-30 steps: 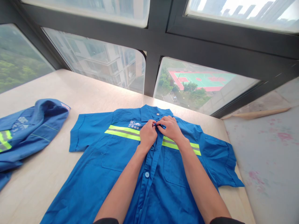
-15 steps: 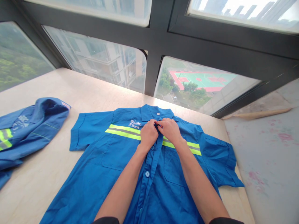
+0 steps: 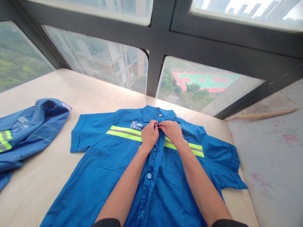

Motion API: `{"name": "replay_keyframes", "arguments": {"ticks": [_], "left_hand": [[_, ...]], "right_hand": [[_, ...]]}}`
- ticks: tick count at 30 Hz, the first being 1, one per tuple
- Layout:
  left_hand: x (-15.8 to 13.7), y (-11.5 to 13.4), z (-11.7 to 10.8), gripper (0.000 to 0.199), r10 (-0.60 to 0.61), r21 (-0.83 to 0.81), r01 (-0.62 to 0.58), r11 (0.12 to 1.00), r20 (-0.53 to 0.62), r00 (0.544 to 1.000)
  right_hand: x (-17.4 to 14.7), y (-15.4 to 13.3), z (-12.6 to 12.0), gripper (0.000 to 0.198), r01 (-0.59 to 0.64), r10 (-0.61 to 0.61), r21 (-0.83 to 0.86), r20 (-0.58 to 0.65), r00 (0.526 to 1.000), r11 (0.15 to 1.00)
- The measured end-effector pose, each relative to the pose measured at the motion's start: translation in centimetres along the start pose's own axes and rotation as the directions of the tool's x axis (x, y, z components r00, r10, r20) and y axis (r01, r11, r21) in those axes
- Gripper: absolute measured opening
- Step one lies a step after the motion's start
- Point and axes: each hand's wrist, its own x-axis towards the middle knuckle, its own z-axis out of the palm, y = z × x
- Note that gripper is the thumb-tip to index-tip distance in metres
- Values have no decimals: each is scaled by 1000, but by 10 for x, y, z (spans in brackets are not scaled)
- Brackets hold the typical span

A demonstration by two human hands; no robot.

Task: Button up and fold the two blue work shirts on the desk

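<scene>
A blue short-sleeved work shirt [image 3: 94,176] with yellow-and-grey reflective bands lies front up, its collar [image 3: 157,113] toward the window. Both hands meet at the top of its front opening, just under the collar. My left hand [image 3: 150,134] pinches the placket edge on the left side. Close against it, my right hand [image 3: 172,130] grips the other edge between thumb and fingers. Whatever button sits between the fingertips is hidden. Lower down, a button [image 3: 154,149] and another button [image 3: 149,176] show on the placket.
A second blue garment [image 3: 42,126] with a reflective band lies crumpled at the left on the pale sill [image 3: 94,91]. Dark window frames [image 3: 161,44] rise behind the shirt. At the right is a wall with floral paper [image 3: 272,151], its top edge peeling.
My fingertips have shifted slightly at the placket below the collar, and the cloth between them lies a little differently. The shirt and the other garment stay in place.
</scene>
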Motion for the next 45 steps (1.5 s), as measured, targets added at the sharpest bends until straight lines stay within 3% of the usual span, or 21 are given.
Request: {"name": "replay_keyframes", "arguments": {"ticks": [6, 16, 30, 36, 45], "left_hand": [[-1, 1, 0, 20, 9, -21, -10, 1000, -7, 1000], [2, -3, -1, 17, 7, -102, -6, 995, 13, 1000], [1, -2, -4, 19, 24, 8, -25, 1000, 66, 998], [0, -3, -1, 21, 38, -12, -38, 999, 38, 999], [-1, -4, 3, 21, 85, 55, -82, 995, -69, 994]], "right_hand": [[0, 4, -4, 27, 32, -33, 123, 4, 999, 992], [-3, 0, -1, 20, 34, -39, -61, -93, 995, 998], [-6, -5, 0, 23, -18, 18, 17, -46, 999, 1000], [-4, -2, 1, 22, 20, -20, 76, 8, 1000, 997], [-2, 7, 8, 22, 70, -60, 216, -51, 997, 974]]}}
